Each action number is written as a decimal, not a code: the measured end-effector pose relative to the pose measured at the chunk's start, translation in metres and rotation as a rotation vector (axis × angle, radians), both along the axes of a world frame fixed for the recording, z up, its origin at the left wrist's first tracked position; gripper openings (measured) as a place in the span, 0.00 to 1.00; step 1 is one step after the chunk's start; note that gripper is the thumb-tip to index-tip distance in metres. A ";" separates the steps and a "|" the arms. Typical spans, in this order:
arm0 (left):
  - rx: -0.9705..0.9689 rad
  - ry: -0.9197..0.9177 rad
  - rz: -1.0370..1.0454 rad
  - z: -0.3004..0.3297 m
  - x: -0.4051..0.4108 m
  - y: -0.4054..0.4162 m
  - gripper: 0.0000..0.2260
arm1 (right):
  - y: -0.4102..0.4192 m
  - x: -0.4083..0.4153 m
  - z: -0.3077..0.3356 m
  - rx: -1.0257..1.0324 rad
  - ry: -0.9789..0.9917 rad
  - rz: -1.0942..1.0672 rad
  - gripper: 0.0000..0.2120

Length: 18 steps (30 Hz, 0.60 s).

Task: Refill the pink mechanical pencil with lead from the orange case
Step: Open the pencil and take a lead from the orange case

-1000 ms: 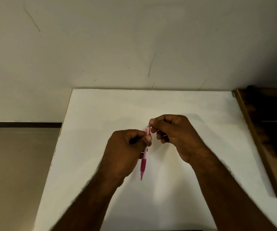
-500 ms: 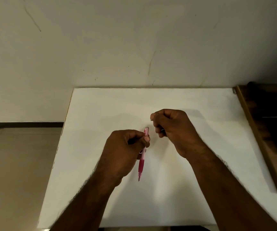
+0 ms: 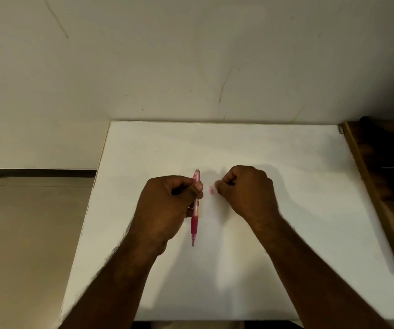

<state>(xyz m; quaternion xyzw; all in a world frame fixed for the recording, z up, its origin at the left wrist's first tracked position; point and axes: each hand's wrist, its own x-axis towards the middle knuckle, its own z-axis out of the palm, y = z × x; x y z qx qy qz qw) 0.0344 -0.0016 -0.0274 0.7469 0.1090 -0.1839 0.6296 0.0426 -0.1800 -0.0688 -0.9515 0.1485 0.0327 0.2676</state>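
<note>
My left hand grips 1 pink mechanical pencil; my right hand is curled just beside 1 pink cap.

The pencil stands near upright over the white table, tip toward me, top end uncapped. An orange sliver shows behind the barrel; I cannot tell whether it is the case. Right fingers are curled; whether they pinch anything is hidden. The cap lies on the table.

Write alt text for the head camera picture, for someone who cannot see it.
A person's left hand grips a pink mechanical pencil tip-down over a white table. The right hand, fingers curled, hovers just right of a small pink cap on the table.
</note>
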 end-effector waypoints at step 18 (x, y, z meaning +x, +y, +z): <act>0.003 0.015 0.007 -0.006 0.000 -0.025 0.02 | 0.002 -0.039 0.053 0.575 0.208 -0.005 0.10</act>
